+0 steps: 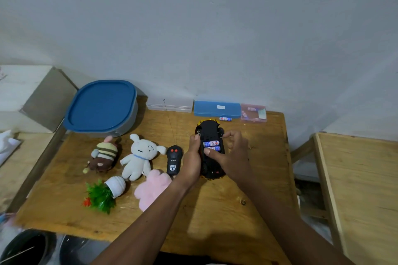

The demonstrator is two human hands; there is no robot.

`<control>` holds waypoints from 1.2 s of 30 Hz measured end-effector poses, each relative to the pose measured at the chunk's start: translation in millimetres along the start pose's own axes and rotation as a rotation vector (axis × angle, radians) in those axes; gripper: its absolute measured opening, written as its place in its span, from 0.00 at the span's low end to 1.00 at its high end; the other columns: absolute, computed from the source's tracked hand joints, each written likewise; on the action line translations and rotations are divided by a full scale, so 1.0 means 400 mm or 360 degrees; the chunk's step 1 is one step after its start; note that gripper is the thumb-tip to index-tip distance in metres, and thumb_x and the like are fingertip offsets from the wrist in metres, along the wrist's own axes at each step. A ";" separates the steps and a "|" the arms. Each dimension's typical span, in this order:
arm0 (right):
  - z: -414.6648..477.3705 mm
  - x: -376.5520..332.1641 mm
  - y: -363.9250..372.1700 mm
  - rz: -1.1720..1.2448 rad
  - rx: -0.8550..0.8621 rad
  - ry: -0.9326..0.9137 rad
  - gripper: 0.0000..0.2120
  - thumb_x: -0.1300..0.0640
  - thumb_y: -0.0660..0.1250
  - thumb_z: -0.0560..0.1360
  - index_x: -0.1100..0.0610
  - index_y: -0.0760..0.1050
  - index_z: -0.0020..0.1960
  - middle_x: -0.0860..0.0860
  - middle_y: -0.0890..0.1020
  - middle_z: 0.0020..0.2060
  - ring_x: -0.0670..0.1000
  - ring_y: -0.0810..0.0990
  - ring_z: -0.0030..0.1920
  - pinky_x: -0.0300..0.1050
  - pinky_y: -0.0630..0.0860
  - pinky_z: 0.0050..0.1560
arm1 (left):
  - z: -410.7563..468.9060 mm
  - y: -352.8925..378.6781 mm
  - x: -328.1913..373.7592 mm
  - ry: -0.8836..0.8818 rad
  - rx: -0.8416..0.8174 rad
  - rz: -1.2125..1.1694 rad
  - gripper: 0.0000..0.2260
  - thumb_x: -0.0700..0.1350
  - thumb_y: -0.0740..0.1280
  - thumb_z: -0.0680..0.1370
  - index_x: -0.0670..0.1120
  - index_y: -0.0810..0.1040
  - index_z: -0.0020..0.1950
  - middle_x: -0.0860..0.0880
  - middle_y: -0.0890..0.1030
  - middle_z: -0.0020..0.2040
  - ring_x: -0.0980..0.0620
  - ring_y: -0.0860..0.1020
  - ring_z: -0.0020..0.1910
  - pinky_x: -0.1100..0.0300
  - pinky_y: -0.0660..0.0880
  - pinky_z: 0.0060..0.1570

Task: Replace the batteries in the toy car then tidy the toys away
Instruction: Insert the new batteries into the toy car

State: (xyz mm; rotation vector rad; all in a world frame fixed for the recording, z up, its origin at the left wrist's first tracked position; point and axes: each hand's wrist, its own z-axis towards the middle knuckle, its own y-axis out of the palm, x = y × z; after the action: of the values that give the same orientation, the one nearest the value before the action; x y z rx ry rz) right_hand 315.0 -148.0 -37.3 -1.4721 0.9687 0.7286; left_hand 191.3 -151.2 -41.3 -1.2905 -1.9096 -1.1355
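Open desk (226, 211) lay nearer than both hands and right of the right hand (233, 155). Just left of the left hand (192, 162) the remote (174, 161) and plush toys (140, 157) crowded in; boxes (216, 108) lined the far edge beyond.

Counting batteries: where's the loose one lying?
In the head view, the loose battery lies at the table's far right, just in front of the blue case, beyond the car.
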 end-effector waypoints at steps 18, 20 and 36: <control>0.187 0.040 -0.004 0.0046 -0.0039 0.0314 0.16 0.44 0.69 0.75 0.52 0.76 0.57 0.48 0.80 0.54 0.45 0.77 0.51 0.33 0.67 0.42 | 0.064 -0.060 -0.017 -0.0357 0.0045 -0.0236 0.24 0.58 0.53 0.85 0.43 0.81 0.61 0.40 0.84 0.52 0.42 0.83 0.47 0.46 0.80 0.53; 0.249 0.074 0.002 -0.0434 0.0084 0.0133 0.13 0.49 0.69 0.77 0.54 0.79 0.59 0.50 0.81 0.57 0.47 0.77 0.55 0.33 0.68 0.50 | 0.079 -0.073 -0.018 -0.0394 0.0054 -0.0295 0.23 0.58 0.53 0.84 0.44 0.82 0.60 0.42 0.85 0.50 0.43 0.83 0.45 0.47 0.80 0.51; 0.392 0.177 0.039 -0.1445 -0.0075 -0.0617 0.12 0.53 0.60 0.79 0.57 0.79 0.51 0.55 0.76 0.51 0.56 0.75 0.52 0.53 0.73 0.53 | 0.134 -0.082 -0.015 -0.0466 0.0105 -0.0357 0.23 0.57 0.54 0.84 0.45 0.82 0.60 0.42 0.86 0.50 0.44 0.85 0.45 0.49 0.82 0.47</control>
State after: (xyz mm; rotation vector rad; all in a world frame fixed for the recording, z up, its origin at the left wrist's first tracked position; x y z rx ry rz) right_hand 347.7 -4.6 -127.7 -1.5315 -0.0543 0.3297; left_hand 163.4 -112.6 -83.0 -1.2875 -2.3355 -1.0229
